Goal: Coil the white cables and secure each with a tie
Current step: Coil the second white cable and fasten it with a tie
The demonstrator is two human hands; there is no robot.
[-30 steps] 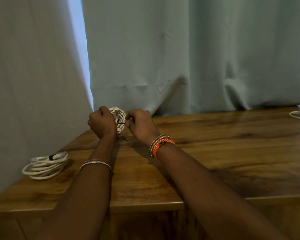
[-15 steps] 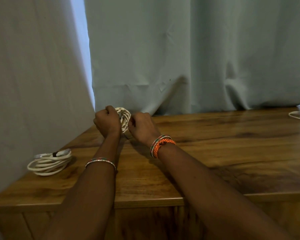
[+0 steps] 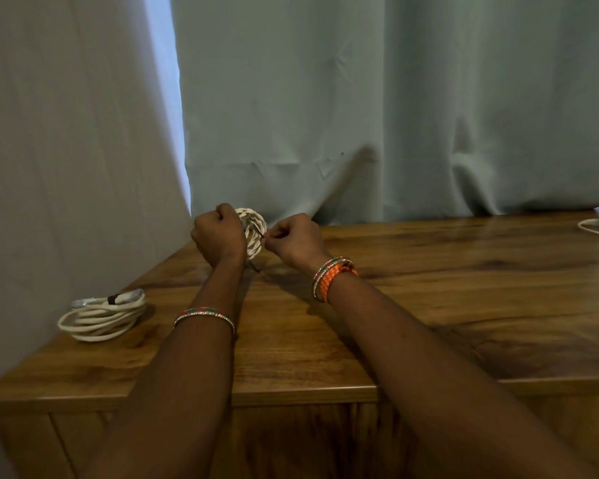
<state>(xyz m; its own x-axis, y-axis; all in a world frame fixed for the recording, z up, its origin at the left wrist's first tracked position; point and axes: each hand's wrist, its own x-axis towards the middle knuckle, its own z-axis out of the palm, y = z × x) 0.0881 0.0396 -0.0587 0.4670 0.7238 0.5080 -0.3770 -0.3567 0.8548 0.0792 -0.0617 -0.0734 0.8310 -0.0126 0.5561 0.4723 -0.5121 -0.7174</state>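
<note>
My left hand [image 3: 218, 233] grips a small coil of white cable [image 3: 255, 229] and holds it upright above the far part of the wooden table [image 3: 429, 305]. My right hand [image 3: 293, 238] pinches a thin dark tie [image 3: 261, 235] at the coil's right side. A loose dark end of the tie [image 3: 255, 267] hangs below the coil, near the tabletop. A second white cable coil [image 3: 102, 314], bound with a dark tie, lies flat at the table's left edge.
Pale curtains [image 3: 360, 115] hang right behind the table and along its left side. A loop of another white cable [image 3: 597, 228] shows at the far right edge. The table's front edge [image 3: 291, 392] runs under my forearms.
My right hand has drawn slightly away from the coil, and the tie shows between them again. The view has shifted a little; the bound coil has not moved.
</note>
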